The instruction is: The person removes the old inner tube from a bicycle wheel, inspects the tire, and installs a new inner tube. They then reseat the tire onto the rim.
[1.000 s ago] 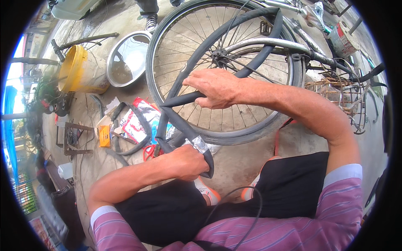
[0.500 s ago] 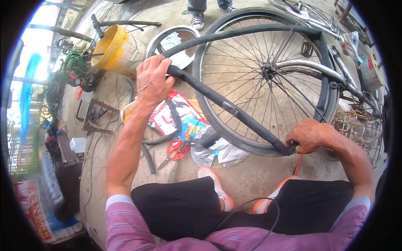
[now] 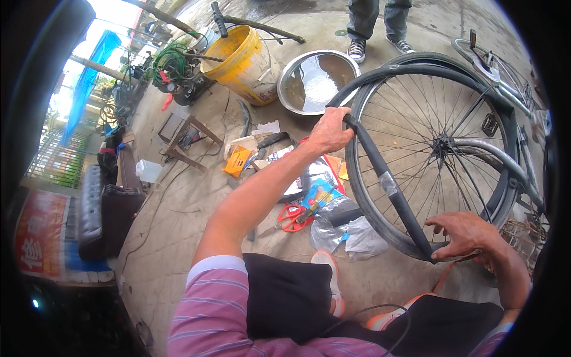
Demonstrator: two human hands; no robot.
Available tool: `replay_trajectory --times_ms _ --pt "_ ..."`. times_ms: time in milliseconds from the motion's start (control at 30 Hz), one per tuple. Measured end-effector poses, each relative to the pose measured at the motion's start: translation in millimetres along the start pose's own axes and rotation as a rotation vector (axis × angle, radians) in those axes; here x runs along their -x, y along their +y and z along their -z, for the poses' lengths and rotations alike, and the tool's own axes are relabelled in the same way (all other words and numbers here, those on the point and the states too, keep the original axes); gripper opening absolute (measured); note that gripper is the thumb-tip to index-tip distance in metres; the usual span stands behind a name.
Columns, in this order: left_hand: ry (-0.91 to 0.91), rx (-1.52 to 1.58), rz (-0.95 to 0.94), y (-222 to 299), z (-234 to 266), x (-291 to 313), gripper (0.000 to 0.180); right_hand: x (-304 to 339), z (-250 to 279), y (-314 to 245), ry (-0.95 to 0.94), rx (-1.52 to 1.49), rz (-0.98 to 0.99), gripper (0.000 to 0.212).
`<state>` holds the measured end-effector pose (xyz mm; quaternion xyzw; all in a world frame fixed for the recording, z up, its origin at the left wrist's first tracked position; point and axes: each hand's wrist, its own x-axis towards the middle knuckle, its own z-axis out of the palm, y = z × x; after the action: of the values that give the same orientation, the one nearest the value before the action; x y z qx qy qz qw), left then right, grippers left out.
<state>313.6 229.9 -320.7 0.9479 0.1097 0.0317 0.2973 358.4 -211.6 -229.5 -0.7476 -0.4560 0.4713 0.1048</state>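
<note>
Okay, left hand is closed round a long black rubber inner tube, next to the left side of a spoked bicycle wheel with a black tyre. From that hand, one stretch of the tube runs down across the spokes to a sharp bend at the wheel's lower edge; another arcs up and over along the top of the wheel to its right side. Shiny silver patch sits partway down the lower stretch. Right hand is open, fingers parted and curled, thumb at the lower bend of the tube; can't tell if it presses there. Curved silver metal bar goes rightward from the hub.

On the grey concrete floor, left of the wheel: red-handled scissors, a crumpled grey plastic sheet near the tyre, and a small orange box. Farther off, a round metal basin holding water stands just beside a dirty yellow plastic bucket. Person in grey trousers and black-and-white sneakers stands behind the wheel.
</note>
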Motion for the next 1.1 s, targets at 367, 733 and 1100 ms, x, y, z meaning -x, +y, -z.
replay_trajectory --times_ms 367,733,1100 --pt "0.201 0.280 -0.278 102 42 -51 0.055 -66 -26 -11 0.350 -0.856 -0.101 0.030" --pt "-0.244 0.427 0.651 14 -26 53 0.093 -79 -28 5 0.332 -0.773 -0.109 0.034" --pt "-0.232 0.023 0.537 23 -28 22 0.047 -106 -21 9 0.377 -0.730 -0.060 0.048"
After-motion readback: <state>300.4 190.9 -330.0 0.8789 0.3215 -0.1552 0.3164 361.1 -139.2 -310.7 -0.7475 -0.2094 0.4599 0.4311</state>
